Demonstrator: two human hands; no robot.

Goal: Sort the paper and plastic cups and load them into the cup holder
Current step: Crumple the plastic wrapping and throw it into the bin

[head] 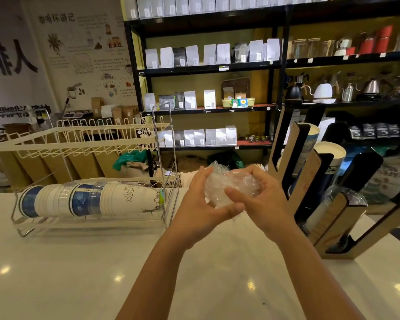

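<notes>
Both hands, left [195, 202] and right [262, 199], cup crumpled plastic wrap [229, 181]; fingers curled.

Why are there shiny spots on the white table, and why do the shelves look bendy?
Head view: the shiny spots are ceiling lights mirrored in the glossy table; the wide lens bends the shelves near the edges; the hands and crumpled plastic wrap look slightly blurred.

Crumpled clear plastic [229, 183] partly hidden by hands; cup holder [333, 218] cut off right.
</notes>
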